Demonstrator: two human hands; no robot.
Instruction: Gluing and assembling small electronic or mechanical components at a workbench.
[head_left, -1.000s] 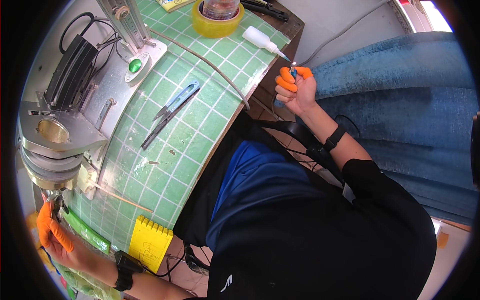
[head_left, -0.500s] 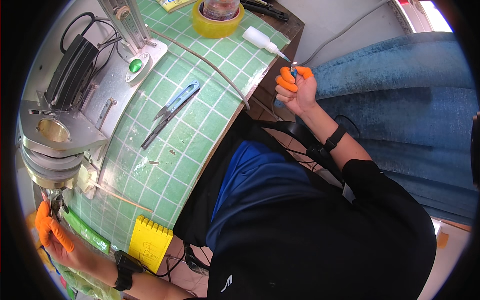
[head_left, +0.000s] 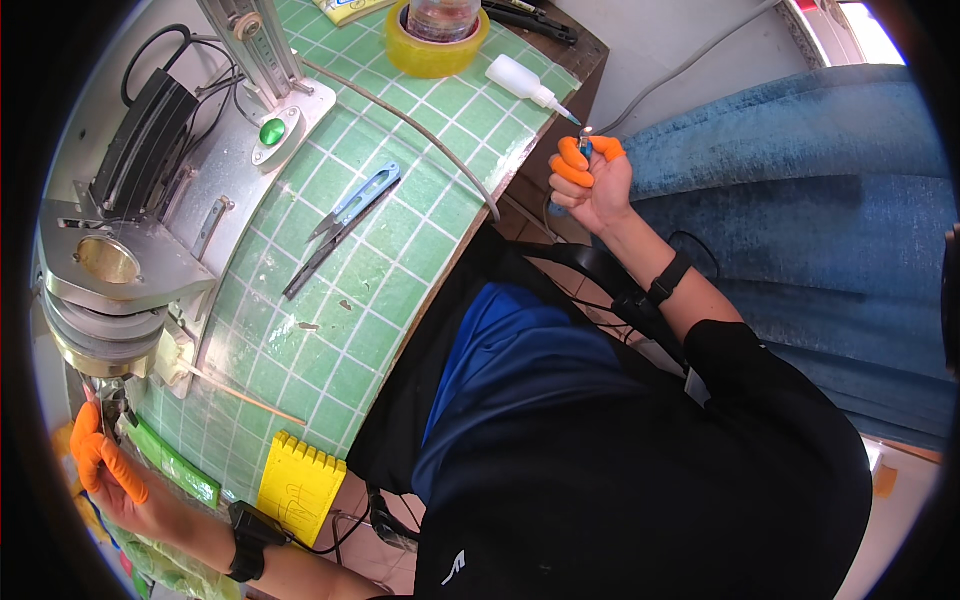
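Note:
My right hand (head_left: pixel 592 180), with orange finger covers, is closed around a small blue piece with a shiny metal top (head_left: pixel 586 146); its exact kind is too small to tell. Just above it is the thin nozzle of a white squeeze bottle (head_left: pixel 522 82), which lies on the table's far right corner. At the lower left, my left hand (head_left: pixel 112 478), also in orange finger covers, has its fingers pressed together beneath the round metal head of a machine (head_left: pixel 105 320). Whatever those fingers pinch is hidden. Light-blue thread snips (head_left: pixel 352 205) lie on the green-tiled tabletop (head_left: pixel 385 275).
A roll of yellow tape (head_left: pixel 435 62) with a clear container stands at the back. A grey cable (head_left: pixel 410 120) crosses the table to its edge. A thin wooden stick (head_left: pixel 245 398) and a yellow notched card (head_left: pixel 300 487) lie nearer me. Blue cloth (head_left: pixel 790 210) hangs at right.
My right hand has shifted very slightly downward, and the blue piece in it shows a little differently. My left hand stays in place.

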